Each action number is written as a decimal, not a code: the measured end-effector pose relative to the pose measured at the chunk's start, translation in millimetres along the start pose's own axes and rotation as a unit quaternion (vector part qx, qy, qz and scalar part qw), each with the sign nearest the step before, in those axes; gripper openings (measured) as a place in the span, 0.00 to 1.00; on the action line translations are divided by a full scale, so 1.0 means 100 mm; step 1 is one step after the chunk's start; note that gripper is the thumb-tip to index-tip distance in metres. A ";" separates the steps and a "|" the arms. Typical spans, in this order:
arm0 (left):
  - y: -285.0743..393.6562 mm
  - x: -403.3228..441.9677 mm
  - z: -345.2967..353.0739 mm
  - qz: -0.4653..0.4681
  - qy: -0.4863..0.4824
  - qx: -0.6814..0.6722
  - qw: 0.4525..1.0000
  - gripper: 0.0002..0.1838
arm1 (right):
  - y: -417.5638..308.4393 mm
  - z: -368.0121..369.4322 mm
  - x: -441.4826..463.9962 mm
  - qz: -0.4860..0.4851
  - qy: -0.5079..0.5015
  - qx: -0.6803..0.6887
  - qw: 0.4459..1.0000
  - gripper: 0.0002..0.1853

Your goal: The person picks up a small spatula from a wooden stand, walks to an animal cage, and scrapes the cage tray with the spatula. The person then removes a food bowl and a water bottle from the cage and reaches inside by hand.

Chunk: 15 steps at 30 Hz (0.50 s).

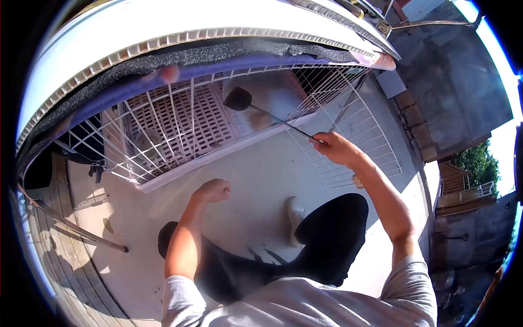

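My right hand (333,147) is closed round the end of a thin dark handle. At the handle's other end is the flat, dark head of a small shovel (238,98), held inside the wire cage (146,186) through its open front. My left hand (213,191) is a closed fist in front of the cage's lower edge, apart from it, and nothing sticks out of it. A pale slotted floor panel (204,122) covers the cage's left part. Near the shovel head, a blurred light-brown shape (261,119) cannot be made out.
The white wire door (357,136) hangs open at right, beside my right forearm. A white ribbed panel (180,24) and dark padded cloth (141,62) lie over the cage top. Wooden boards (71,240) are at left. A grey wall (452,82) rises at right.
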<state>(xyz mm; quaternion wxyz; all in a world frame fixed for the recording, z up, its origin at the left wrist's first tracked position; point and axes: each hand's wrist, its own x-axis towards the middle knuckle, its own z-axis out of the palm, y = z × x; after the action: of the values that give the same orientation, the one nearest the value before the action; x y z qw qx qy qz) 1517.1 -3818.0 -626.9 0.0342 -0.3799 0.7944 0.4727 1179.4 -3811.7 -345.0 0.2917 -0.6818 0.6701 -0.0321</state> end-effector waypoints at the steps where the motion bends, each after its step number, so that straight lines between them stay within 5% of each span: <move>1: 0.06 0.06 0.00 0.014 0.038 0.006 0.999 0.15 | -0.02 0.04 -0.25 0.125 -0.034 0.153 0.980 0.14; 6: 0.12 0.71 0.23 0.064 0.264 -0.011 0.962 0.15 | 0.31 0.50 -0.82 0.137 -0.008 0.473 0.871 0.15; 12: 0.63 1.70 -0.14 0.043 0.371 0.054 0.926 0.19 | 0.27 0.21 -1.19 0.131 0.028 0.449 0.883 0.18; 15: 0.90 2.43 -0.51 0.007 0.403 0.079 0.912 0.20 | 0.34 0.20 -1.34 0.159 -0.003 0.544 0.824 0.19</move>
<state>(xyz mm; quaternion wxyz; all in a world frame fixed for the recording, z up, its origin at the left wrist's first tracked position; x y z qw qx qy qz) 1303.2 -3972.5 -633.6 -0.2622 -0.5290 0.7780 0.2149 1144.2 -3677.3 -329.5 0.6186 -0.2964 0.6421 -0.3424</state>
